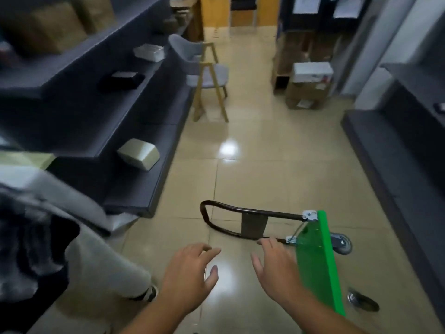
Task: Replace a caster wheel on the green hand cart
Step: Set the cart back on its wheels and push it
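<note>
The green hand cart (317, 261) stands on its side edge on the tiled floor at the lower right. Its dark folding handle (240, 210) lies out to the left. Two caster wheels stick out on the right side, one near the handle hinge (342, 243) and one lower down (362, 302). My right hand (279, 268) hovers beside the deck with fingers spread, fingertips close to the handle bar near the hinge, holding nothing. My left hand (190, 276) hangs over the floor left of it, fingers relaxed and empty.
Dark grey shelving (134, 112) with boxes runs along the left, and more grey shelving (395, 145) along the right. A grey chair (204, 75) and stacked cartons (310, 85) stand farther up the aisle. Another person's leg and shoe (149, 292) are at the lower left.
</note>
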Action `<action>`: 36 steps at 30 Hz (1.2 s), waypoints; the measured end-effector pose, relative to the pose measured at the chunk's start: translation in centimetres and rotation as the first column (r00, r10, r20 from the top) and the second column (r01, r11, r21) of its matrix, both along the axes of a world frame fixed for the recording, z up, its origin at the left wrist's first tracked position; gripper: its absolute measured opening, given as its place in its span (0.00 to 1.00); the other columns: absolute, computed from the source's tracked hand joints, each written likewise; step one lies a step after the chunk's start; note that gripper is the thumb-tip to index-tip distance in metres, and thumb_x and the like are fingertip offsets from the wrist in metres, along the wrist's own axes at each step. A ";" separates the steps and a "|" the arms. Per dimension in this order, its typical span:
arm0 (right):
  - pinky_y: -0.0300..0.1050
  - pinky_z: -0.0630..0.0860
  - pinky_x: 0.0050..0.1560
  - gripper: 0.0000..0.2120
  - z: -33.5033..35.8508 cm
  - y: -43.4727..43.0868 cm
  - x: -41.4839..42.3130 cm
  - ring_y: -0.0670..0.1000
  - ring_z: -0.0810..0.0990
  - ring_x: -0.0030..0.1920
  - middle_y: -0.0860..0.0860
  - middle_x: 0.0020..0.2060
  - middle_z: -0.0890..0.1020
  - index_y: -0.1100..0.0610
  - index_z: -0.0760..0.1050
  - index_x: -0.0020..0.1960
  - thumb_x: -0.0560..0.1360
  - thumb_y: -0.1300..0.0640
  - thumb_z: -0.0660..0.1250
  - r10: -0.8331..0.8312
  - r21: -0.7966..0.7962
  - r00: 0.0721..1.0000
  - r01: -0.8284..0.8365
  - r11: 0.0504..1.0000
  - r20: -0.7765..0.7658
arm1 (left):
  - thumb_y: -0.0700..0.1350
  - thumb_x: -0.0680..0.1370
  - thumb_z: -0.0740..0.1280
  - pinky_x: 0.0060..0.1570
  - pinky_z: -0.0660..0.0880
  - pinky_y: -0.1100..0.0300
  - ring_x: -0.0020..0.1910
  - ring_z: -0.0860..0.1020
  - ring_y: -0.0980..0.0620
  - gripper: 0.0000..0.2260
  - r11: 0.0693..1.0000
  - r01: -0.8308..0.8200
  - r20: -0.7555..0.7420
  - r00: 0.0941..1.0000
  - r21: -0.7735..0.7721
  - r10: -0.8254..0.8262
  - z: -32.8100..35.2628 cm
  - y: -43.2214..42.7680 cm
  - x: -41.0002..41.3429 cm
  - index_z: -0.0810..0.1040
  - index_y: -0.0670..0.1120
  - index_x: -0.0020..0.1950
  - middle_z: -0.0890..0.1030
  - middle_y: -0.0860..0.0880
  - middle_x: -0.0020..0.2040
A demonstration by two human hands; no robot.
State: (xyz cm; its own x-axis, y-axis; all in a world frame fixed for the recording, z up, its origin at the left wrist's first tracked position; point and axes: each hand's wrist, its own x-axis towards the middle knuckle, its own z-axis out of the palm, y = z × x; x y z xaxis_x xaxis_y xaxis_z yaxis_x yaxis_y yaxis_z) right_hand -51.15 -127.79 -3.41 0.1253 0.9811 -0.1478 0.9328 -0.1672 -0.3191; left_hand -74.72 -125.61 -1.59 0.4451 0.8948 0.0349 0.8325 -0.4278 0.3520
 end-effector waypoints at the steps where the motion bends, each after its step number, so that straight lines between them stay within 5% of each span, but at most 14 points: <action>1: 0.48 0.72 0.55 0.17 -0.6 1.2 -0.1 0.52 0.78 0.55 0.47 0.56 0.77 0.50 0.73 0.64 0.80 0.44 0.60 -0.042 -0.026 0.999 0.042 0.999 -0.030 | 0.55 0.74 0.65 0.44 0.79 0.59 0.46 0.82 0.55 0.18 1.000 0.025 -0.013 1.000 -0.014 -0.025 -0.4 2.1 0.2 0.86 0.56 0.60 0.82 0.58 0.49; 9: 0.46 0.69 0.61 0.20 -7.7 11.6 0.3 0.50 0.73 0.61 0.48 0.61 0.75 0.51 0.68 0.70 0.83 0.43 0.55 -0.261 -0.168 0.960 0.242 0.956 -0.105 | 0.58 0.75 0.63 0.48 0.79 0.57 0.48 0.82 0.53 0.21 0.953 0.263 -0.159 0.945 -0.148 -0.286 -6.7 17.2 5.5 0.84 0.56 0.65 0.83 0.56 0.51; 15: 0.48 0.71 0.62 0.20 -17.0 20.2 1.8 0.52 0.72 0.64 0.50 0.64 0.74 0.51 0.69 0.70 0.82 0.44 0.57 -0.396 -0.336 0.884 0.304 0.891 -0.249 | 0.59 0.75 0.62 0.48 0.80 0.54 0.50 0.83 0.50 0.23 0.938 0.293 -0.153 0.934 -0.186 -0.323 -16.8 27.7 9.8 0.84 0.53 0.66 0.85 0.52 0.53; 18: 0.44 0.71 0.58 0.20 -23.2 23.8 1.4 0.51 0.74 0.63 0.49 0.65 0.75 0.52 0.71 0.68 0.81 0.44 0.62 -0.648 -0.524 0.613 0.405 0.749 -0.452 | 0.60 0.75 0.64 0.50 0.80 0.52 0.52 0.83 0.45 0.24 0.945 0.235 -0.154 0.950 -0.228 -0.273 -23.3 31.6 10.5 0.83 0.52 0.68 0.85 0.48 0.56; 22: 0.44 0.71 0.62 0.32 -31.0 28.3 -0.3 0.53 0.74 0.67 0.50 0.68 0.75 0.54 0.67 0.74 0.78 0.38 0.66 -0.897 -0.827 -0.009 0.391 0.404 -0.442 | 0.55 0.74 0.72 0.54 0.79 0.50 0.56 0.82 0.43 0.27 0.924 0.228 -0.176 0.941 -0.307 -0.290 -31.9 34.8 9.4 0.79 0.48 0.73 0.83 0.44 0.60; 26: 0.44 0.71 0.53 0.29 -35.7 31.3 -1.5 0.53 0.77 0.61 0.51 0.61 0.79 0.55 0.72 0.70 0.78 0.36 0.64 -0.844 -0.908 -0.388 0.340 0.243 -0.371 | 0.51 0.72 0.79 0.60 0.77 0.46 0.61 0.80 0.41 0.34 0.889 0.224 -0.218 0.919 -0.398 -0.329 -37.1 36.6 8.1 0.75 0.46 0.77 0.81 0.42 0.65; 30: 0.51 0.74 0.65 0.21 -37.9 34.0 -2.6 0.56 0.80 0.60 0.55 0.54 0.82 0.60 0.77 0.62 0.81 0.44 0.64 -0.552 -0.948 -0.774 0.298 0.114 -0.309 | 0.51 0.72 0.80 0.66 0.72 0.44 0.61 0.77 0.41 0.36 0.870 0.247 -0.242 0.895 -0.427 -0.373 -39.2 38.0 6.9 0.72 0.44 0.78 0.80 0.43 0.64; 32: 0.56 0.77 0.65 0.17 -37.1 34.6 -2.6 0.60 0.83 0.59 0.59 0.49 0.84 0.65 0.76 0.59 0.82 0.51 0.64 -0.382 -0.948 -0.870 0.307 0.079 -0.313 | 0.50 0.73 0.79 0.63 0.73 0.45 0.58 0.77 0.43 0.34 0.844 0.297 -0.238 0.870 -0.446 -0.432 -38.9 39.1 6.3 0.73 0.46 0.76 0.81 0.45 0.62; 36: 0.54 0.83 0.53 0.12 -32.7 33.7 0.8 0.59 0.85 0.51 0.60 0.44 0.84 0.63 0.75 0.50 0.83 0.54 0.64 -0.353 -0.926 -0.858 0.371 0.077 -0.373 | 0.49 0.73 0.79 0.42 0.75 0.55 0.47 0.77 0.48 0.17 0.829 0.284 -0.234 0.870 -0.482 -0.434 -35.2 41.8 6.4 0.79 0.50 0.59 0.80 0.52 0.48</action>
State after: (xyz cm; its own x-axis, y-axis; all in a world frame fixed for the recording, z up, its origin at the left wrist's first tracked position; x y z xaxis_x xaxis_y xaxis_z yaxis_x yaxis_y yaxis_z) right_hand -50.30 -94.12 -36.08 0.2035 0.1687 -0.9644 -0.9759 -0.0446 -0.2137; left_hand -68.36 -83.82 -36.84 0.6553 0.5610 -0.5059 0.7447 -0.5920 0.3082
